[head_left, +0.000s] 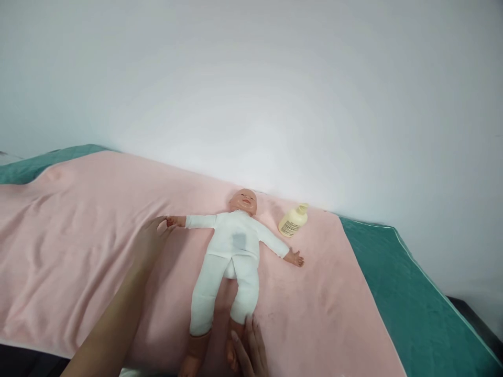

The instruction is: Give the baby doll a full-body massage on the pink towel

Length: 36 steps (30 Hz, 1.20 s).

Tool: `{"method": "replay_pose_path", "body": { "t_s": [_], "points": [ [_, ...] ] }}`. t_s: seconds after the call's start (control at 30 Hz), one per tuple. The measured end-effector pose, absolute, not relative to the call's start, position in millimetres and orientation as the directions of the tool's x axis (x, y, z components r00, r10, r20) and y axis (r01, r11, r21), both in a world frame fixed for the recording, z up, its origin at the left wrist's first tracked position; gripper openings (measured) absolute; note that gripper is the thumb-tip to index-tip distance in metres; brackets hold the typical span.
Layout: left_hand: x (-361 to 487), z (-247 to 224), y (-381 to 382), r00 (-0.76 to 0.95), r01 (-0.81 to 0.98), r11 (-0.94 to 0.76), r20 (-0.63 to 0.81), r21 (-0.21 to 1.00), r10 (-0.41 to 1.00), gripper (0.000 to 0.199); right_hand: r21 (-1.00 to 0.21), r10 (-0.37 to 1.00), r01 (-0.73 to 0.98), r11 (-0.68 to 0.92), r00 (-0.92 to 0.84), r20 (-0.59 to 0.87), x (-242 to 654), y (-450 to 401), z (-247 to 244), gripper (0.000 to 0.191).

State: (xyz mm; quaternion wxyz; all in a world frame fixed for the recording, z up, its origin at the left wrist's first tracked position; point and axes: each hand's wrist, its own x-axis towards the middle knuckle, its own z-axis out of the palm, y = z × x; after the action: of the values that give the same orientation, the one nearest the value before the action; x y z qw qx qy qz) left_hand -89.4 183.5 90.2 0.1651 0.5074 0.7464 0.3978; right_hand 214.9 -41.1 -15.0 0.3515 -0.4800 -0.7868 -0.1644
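Note:
A baby doll [231,241] with a white cloth body lies on its back on a pink blanket [314,309], its arms spread and its head toward the wall. My left hand [151,238] is at the doll's hand on the left, the fingertips around or against it; how firmly is hard to tell. Down at the doll's foot on the right, my right hand [253,348] rests beside the lower leg with its fingers extended and somewhat apart. A pale yellow pump bottle [293,221] stands, slightly tilted in view, above the doll's other arm.
Green padded cloth [408,293] shows beyond the blanket on the right and at the far left. Behind the blanket rises a plain pale wall [251,94]. A dark edge [475,322] lies at the lower right.

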Motion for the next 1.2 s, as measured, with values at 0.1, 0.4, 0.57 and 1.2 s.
{"method": "replay_pose_path", "body": {
  "t_s": [0.1, 0.4, 0.57, 1.2],
  "points": [
    [-81.7, 91.9, 180.4, -0.393, 0.643, 0.086, 0.232, 0.761, 0.89, 0.039, -0.146, 0.678, 0.871, 0.468, -0.248, 0.692, 221.1, -29.5, 7.9, 0.046],
    [-16.9, 107.1, 169.4, 0.093, 0.605, -0.566, 0.656, 0.56, 0.749, 0.025, -0.35, 0.735, 0.851, 0.391, -0.06, 0.675, 233.6, 34.0, 55.7, 0.048],
    [8.4, 97.0, 168.9, 0.43, 0.461, -0.784, 0.668, 0.417, 0.608, 0.019, -0.463, 0.773, 0.807, 0.366, 0.012, 0.634, 235.9, 54.6, 71.7, 0.048],
    [-92.7, 81.4, 191.6, -0.368, 0.641, 0.088, 0.205, 0.762, 0.907, 0.039, -0.076, 0.619, 0.857, 0.509, -0.303, 0.724, 227.5, -37.4, 13.6, 0.045]
  ]
}}
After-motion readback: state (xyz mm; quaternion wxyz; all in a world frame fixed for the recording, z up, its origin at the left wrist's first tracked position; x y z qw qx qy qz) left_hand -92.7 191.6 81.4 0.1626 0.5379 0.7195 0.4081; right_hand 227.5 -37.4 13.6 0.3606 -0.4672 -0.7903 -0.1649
